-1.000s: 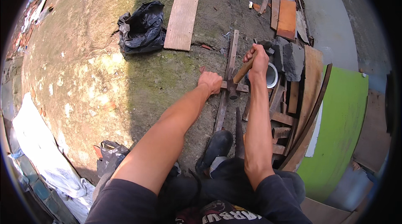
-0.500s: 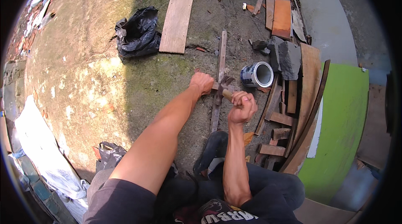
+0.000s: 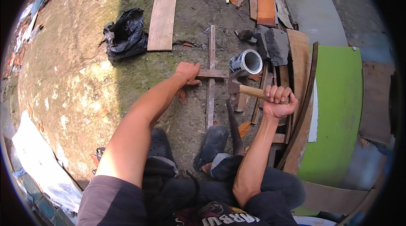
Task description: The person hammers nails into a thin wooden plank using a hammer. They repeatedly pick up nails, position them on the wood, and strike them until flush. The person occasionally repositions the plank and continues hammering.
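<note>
My left hand (image 3: 189, 73) is closed around the left end of a short wooden strip (image 3: 215, 73). That strip lies across a long narrow wooden strip (image 3: 210, 99) on the ground, forming a cross. My right hand (image 3: 280, 99) grips the wooden handle of a claw hammer (image 3: 251, 91). The hammer's rusty head hangs just right of the short strip's free end, apart from it. Below the head, a dark narrow bar (image 3: 234, 126) runs down beside my right shoe (image 3: 212, 145). Just beyond the hammer sits an open metal can (image 3: 245, 63), tilted; its contents cannot be made out.
A black plastic bag (image 3: 125, 35) and a flat board (image 3: 163, 21) lie at the far left. To the right are grey stone blocks (image 3: 275, 46), stacked wood scraps (image 3: 301, 69) and a green panel (image 3: 336, 116). White sheeting (image 3: 40, 162) lies at the left edge.
The hammer has swung right, away from the crossing of the two strips, and my right hand moved with it. More of the short strip shows now. The whole view has shifted slightly.
</note>
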Demonstrator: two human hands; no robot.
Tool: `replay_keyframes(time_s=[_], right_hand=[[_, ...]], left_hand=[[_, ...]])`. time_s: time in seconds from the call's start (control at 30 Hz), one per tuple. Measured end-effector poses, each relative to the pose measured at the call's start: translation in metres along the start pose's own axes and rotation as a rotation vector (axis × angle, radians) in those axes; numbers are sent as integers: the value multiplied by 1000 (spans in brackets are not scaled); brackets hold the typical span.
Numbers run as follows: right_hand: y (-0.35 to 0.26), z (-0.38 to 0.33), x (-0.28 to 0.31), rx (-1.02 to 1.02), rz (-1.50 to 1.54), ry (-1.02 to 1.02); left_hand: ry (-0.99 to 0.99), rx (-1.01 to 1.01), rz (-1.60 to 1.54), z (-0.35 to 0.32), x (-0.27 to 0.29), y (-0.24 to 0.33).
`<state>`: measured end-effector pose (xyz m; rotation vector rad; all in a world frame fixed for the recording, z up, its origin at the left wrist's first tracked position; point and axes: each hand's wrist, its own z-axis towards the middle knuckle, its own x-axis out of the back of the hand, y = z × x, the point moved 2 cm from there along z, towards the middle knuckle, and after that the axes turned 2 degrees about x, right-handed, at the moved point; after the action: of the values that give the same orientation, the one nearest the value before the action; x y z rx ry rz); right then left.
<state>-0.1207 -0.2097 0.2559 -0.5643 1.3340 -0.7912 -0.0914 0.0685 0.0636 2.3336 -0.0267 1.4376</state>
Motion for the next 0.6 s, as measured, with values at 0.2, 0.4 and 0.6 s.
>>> replay_keyframes(time_s=[0.2,0.4,0.6], right_hand=[[-41,-10,-17,39,177,-180],[-42,-24,-12,37,177,-189],[-32,-33,-8,-17,138,-109]], left_hand=[[449,-124,-588,-10,16,8],[-195,-137,-1504,-35,84,71],[-286,-209,-1256,-38,86,77]])
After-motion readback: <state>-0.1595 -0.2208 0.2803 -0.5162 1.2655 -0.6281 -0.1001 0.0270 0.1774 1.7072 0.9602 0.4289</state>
